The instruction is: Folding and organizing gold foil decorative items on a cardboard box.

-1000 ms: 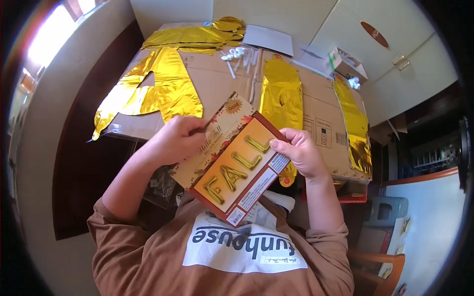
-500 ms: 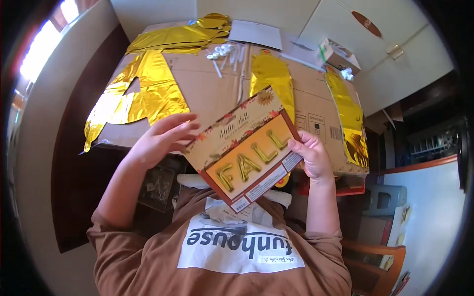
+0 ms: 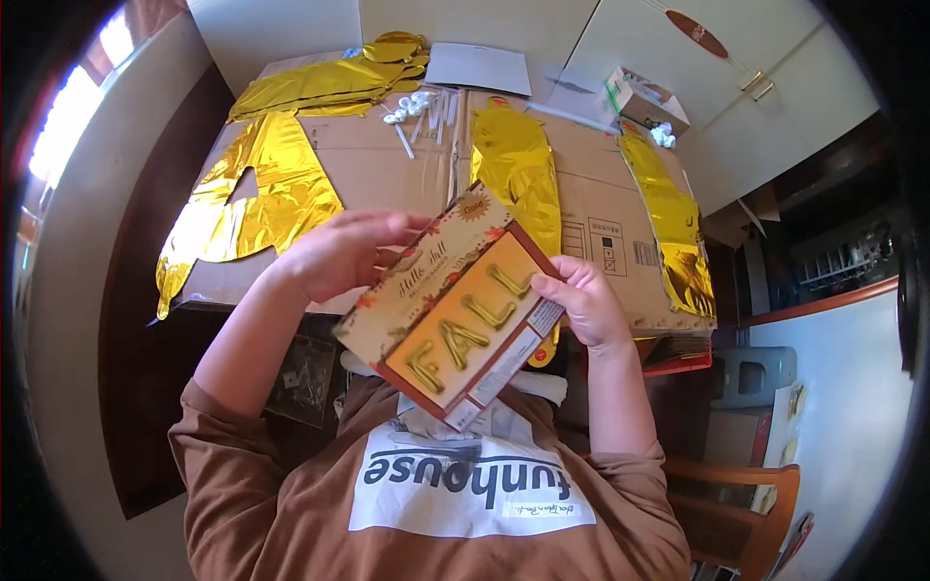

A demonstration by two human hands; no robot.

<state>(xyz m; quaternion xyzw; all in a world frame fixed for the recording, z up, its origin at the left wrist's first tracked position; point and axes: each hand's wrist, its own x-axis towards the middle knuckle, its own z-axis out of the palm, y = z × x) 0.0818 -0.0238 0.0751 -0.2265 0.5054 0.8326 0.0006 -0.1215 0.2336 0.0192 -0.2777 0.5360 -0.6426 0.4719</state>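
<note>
Above my lap, a flat printed package card (image 3: 465, 310) in cream, orange and dark red is tilted, with a picture of gold letter balloons on its front. My right hand (image 3: 579, 300) pinches its right edge, thumb on the front. At the card's upper left edge is my left hand (image 3: 354, 254), its fingers stretched and apart, some fingertips hidden behind the card or touching it; I cannot tell which. Beyond them, flat gold foil balloons lie on cardboard: an A-shaped balloon (image 3: 257, 189) at left, a long balloon (image 3: 518, 165) in the middle and another balloon (image 3: 668, 223) at right.
The cardboard (image 3: 387, 160) covers the table. Several white straws (image 3: 436, 116) and white ribbon rolls (image 3: 405, 108) lie near its back. More folded gold foil (image 3: 320, 87) is at the back left, beside a white sheet (image 3: 478, 68). A small open box (image 3: 644, 100) stands back right; a wooden chair (image 3: 746, 513) is near right.
The card has turned a little and come slightly lower, with my right hand still on it. My left hand has moved right, closer in against the card's edge.
</note>
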